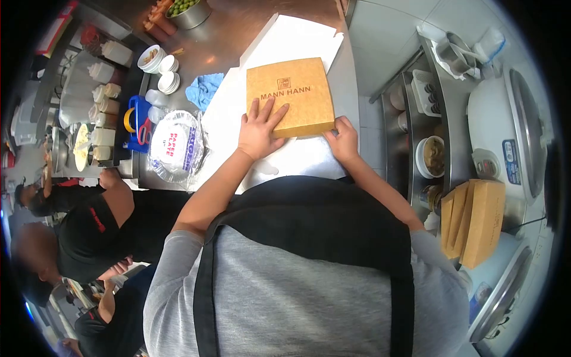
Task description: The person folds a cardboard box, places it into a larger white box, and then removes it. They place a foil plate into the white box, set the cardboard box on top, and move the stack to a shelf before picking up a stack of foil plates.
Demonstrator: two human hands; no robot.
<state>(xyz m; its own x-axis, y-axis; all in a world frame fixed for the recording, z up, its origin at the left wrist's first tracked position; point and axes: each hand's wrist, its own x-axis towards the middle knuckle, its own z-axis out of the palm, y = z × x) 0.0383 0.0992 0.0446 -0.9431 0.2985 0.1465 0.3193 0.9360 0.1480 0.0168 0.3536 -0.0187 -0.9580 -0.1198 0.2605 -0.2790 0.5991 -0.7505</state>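
Note:
A closed brown cardboard box [289, 98] printed "MANN HANN" sits on the counter in front of me, turned slightly. My left hand [260, 131] lies flat across its lower left part, fingers spread over the lid and thumb along the near edge. At the box's near right corner is my right hand [343, 140], with curled fingers and thumb against the corner; part of its grip is hidden. Under and behind the box lies a white sheet or opened white carton [297, 41].
Left on the counter are wrapped paper plates [172, 146], a blue cloth [204, 90], stacked white bowls [169, 82] and a blue caddy [138, 122]. More brown boxes [485, 223] stand at right by a shelf [437, 89]. Co-workers in black [89, 229] stand close at left.

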